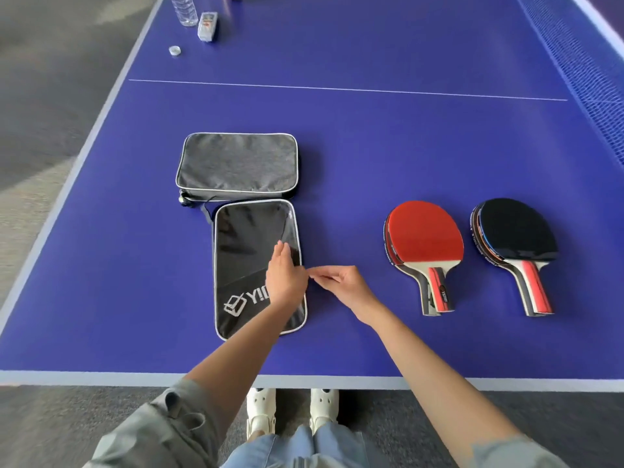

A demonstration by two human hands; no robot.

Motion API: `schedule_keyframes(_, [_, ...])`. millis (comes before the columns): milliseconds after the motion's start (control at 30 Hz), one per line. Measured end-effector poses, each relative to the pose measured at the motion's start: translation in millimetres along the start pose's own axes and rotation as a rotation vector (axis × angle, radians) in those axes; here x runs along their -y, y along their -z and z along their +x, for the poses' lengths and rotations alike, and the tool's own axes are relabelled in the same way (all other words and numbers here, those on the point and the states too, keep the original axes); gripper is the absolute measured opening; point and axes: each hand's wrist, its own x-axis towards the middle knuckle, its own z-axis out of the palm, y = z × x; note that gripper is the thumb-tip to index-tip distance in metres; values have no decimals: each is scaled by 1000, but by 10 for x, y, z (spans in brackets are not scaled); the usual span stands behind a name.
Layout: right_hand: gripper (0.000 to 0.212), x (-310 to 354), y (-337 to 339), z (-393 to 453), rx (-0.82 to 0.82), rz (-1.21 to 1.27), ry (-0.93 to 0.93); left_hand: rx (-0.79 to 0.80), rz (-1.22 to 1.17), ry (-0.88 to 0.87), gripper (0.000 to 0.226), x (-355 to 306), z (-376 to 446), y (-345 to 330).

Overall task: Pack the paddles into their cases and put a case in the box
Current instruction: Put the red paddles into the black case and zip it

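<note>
A black paddle case (248, 265) with a white logo lies near the front of the blue table (371, 146). A grey case (238, 165) lies just behind it, touching its far end. My left hand (285, 276) rests flat on the black case's right side. My right hand (341, 287) pinches something small at that case's right edge; the thing itself is too small to make out. To the right lie two stacks of paddles: one with a red face up (423, 243), one with a black face up (516, 229). No box is in view.
A clear plastic bottle (184, 8), a small white packet (207, 27) and a bottle cap (175, 50) stand at the far left of the table. The blue net (594, 79) runs along the right side. The table's front edge is close to my legs.
</note>
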Motion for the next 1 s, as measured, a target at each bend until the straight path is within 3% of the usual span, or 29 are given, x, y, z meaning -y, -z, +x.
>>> schedule_keyframes(133, [32, 4, -199, 208, -83, -42, 35, -80, 152, -103, 54, 219, -64, 40])
schedule_keyframes(300, [40, 14, -306, 367, -122, 59, -4, 7, 351, -115, 87, 318, -57, 52])
schedule_keyframes(500, [43, 25, -360, 377, -160, 12, 77, -87, 372, -87, 48, 137, -69, 96])
schedule_keyframes(733, [56, 109, -595, 408, -235, -176, 166, -261, 62, -273, 10, 269, -256, 551])
schedule_keyframes(900, [54, 93, -645, 394, -336, -264, 172, -206, -232, -278, 24, 381, -293, 939])
schedule_keyframes(1000, [53, 64, -553, 367, -371, -327, 167, -224, -281, -254, 15, 408, -244, 1198])
